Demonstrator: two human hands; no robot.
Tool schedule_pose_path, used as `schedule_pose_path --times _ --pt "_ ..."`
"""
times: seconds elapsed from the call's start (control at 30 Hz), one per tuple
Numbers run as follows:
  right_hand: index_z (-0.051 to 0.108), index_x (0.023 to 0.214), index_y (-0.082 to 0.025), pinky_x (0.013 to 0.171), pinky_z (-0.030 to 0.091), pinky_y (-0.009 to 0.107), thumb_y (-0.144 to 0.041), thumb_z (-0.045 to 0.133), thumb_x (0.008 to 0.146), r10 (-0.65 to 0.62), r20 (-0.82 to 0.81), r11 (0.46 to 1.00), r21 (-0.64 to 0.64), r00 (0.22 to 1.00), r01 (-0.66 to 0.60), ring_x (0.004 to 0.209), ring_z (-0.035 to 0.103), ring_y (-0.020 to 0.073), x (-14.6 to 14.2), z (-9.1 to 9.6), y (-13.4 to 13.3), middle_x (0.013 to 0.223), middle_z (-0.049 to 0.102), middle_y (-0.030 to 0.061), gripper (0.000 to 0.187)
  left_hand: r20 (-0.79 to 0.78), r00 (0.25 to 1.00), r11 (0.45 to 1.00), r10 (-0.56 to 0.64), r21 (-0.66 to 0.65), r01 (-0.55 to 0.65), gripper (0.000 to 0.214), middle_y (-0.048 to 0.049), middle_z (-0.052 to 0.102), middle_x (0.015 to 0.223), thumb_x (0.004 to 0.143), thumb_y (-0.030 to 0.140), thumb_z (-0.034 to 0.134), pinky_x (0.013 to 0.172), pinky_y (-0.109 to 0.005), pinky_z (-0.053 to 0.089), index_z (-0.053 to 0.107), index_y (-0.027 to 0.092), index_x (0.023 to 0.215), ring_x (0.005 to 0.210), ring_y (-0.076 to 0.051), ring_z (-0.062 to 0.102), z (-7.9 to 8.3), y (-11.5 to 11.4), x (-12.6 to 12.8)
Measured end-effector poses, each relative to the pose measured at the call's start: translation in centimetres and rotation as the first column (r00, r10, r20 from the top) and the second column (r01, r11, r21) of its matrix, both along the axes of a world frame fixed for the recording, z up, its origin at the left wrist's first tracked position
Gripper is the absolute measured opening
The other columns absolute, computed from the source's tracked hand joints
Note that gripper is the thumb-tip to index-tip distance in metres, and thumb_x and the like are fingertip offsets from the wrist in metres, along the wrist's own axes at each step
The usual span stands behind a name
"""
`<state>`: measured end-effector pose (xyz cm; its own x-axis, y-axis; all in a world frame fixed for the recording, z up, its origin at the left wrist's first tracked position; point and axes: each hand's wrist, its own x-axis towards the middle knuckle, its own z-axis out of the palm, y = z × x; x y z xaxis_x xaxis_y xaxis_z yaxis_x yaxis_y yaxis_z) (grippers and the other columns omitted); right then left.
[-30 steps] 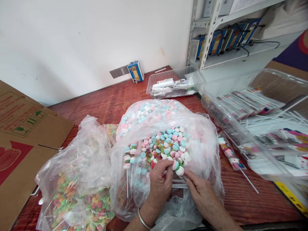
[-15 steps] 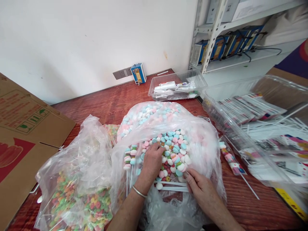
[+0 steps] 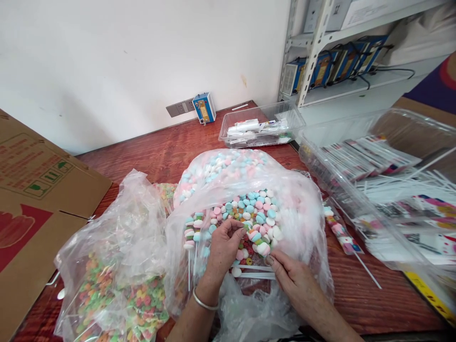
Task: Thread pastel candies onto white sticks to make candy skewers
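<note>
My right hand (image 3: 294,275) is closed, thumb and fingers pinching the lower end of a candy skewer (image 3: 262,249) threaded with pastel marshmallows and green gummy pieces. The skewer slants up to the left, towards my left hand (image 3: 225,247). That hand's thumb and fingertips are pinched together at the skewer's upper end, on what looks like a small green gummy, mostly hidden. Below and behind them lie loose pink, white and blue marshmallows (image 3: 268,213) in an open plastic bag (image 3: 302,204). Red gummy rings and white sticks (image 3: 254,275) lie below the skewer. Finished-looking skewers (image 3: 193,232) rest left.
A bag of colourful gummy rings (image 3: 121,285) lies left, beside a cardboard box (image 3: 46,190). Clear tubs hold packets (image 3: 366,156) and small supplies (image 3: 249,127). One wrapped skewer (image 3: 344,232) lies right. A blue device (image 3: 204,108) stands by the wall.
My left hand has drawn back from the loose marshmallows, down towards the skewer's upper end, with its fingertips pinched. My right hand and the skewer have shifted slightly left.
</note>
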<state>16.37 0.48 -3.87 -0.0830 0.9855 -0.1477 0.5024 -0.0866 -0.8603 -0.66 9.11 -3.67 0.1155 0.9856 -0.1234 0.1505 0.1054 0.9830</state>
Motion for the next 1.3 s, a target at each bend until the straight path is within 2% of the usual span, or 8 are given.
schedule_pose_path --times 0.27,0.5,0.6,0.67,0.77,0.87,0.97,1.3 --pt "0.060 0.082 -0.019 0.063 0.043 0.029 -0.034 0.034 0.095 0.004 0.012 0.999 -0.036 1.000 -0.004 0.070 0.062 0.0213 0.2 0.4 -0.1 0.074 0.067 0.0025 0.032 0.032 0.999 0.999 -0.021 -0.031 0.022 0.013 0.0006 0.066 0.073 0.080 0.029 0.066 0.064 -0.024 0.049 0.064 0.017 0.084 0.067 -0.013 0.060 0.0 -0.2 0.3" --pt "0.060 0.079 -0.019 0.060 0.044 0.025 -0.034 0.036 0.095 -0.045 -0.096 0.999 -0.034 0.994 0.042 0.068 0.060 0.0189 -0.1 0.1 -0.1 0.071 0.065 0.0007 0.033 0.003 0.996 0.991 -0.084 0.107 0.083 0.012 -0.0009 0.066 0.079 0.082 0.029 0.066 0.071 -0.025 0.047 0.066 0.018 0.085 0.075 -0.015 0.060 0.3 -0.9 -0.1" --pt "0.058 0.075 -0.019 0.059 0.042 0.026 -0.034 0.037 0.096 -0.076 -0.018 0.995 0.056 0.997 0.077 0.064 0.059 0.0182 -0.6 -0.4 -0.4 0.068 0.063 0.0008 0.033 0.208 0.978 1.000 -0.012 0.004 0.012 0.017 0.0018 0.062 0.074 0.083 0.034 0.068 0.068 -0.023 0.045 0.062 0.018 0.084 0.070 -0.012 0.057 0.5 -1.2 0.6" --pt "0.056 0.073 -0.019 0.058 0.042 0.027 -0.032 0.036 0.096 -0.081 0.051 0.989 0.131 0.995 0.073 0.061 0.058 0.0180 -1.0 -0.4 -0.6 0.067 0.062 0.0014 0.033 0.439 0.894 0.989 0.089 -0.143 -0.029 0.021 0.0036 0.058 0.072 0.082 0.037 0.069 0.065 -0.022 0.045 0.058 0.020 0.087 0.066 -0.011 0.056 0.8 -1.5 1.6" --pt "0.060 0.080 -0.018 0.063 0.047 0.029 -0.029 0.033 0.096 -0.025 0.073 0.982 0.188 0.997 0.011 0.068 0.062 0.0203 -1.1 -0.2 -0.7 0.075 0.066 0.0057 0.033 0.657 0.737 0.959 0.159 -0.281 0.043 0.027 -0.0005 0.060 0.082 0.084 0.041 0.065 0.061 -0.023 0.045 0.059 0.019 0.098 0.070 -0.012 0.059 1.4 -2.2 3.5" --pt "0.065 0.102 -0.017 0.075 0.052 0.032 -0.034 0.034 0.098 -0.025 0.044 0.987 0.160 0.999 0.018 0.086 0.066 0.0236 -0.5 -0.5 -1.1 0.098 0.072 0.0108 0.035 0.726 0.666 0.949 0.169 -0.302 0.088 0.030 -0.0049 0.061 0.091 0.086 0.044 0.061 0.060 -0.023 0.046 0.061 0.015 0.094 0.074 -0.014 0.061 2.0 -3.1 5.2" --pt "0.066 0.108 -0.016 0.078 0.054 0.033 -0.041 0.035 0.098 -0.120 0.046 0.987 0.114 0.992 0.114 0.088 0.068 0.0249 0.4 -1.3 -1.9 0.104 0.073 0.0128 0.041 0.768 0.620 0.943 0.164 -0.307 0.131 0.032 -0.0044 0.061 0.086 0.086 0.046 0.061 0.060 -0.024 0.046 0.058 0.015 0.089 0.071 -0.014 0.062 2.1 -4.0 6.4" --pt "0.067 0.114 -0.017 0.081 0.055 0.034 -0.045 0.037 0.093 -0.100 -0.001 0.994 0.039 0.995 0.100 0.095 0.069 0.0272 -0.7 -1.9 -2.0 0.110 0.073 0.0142 0.046 0.717 0.655 0.920 0.239 -0.382 0.083 0.045 -0.0021 0.060 0.072 0.074 0.060 0.066 0.069 -0.030 0.049 0.049 0.019 0.077 0.071 -0.018 0.064 0.9 -5.1 7.1"
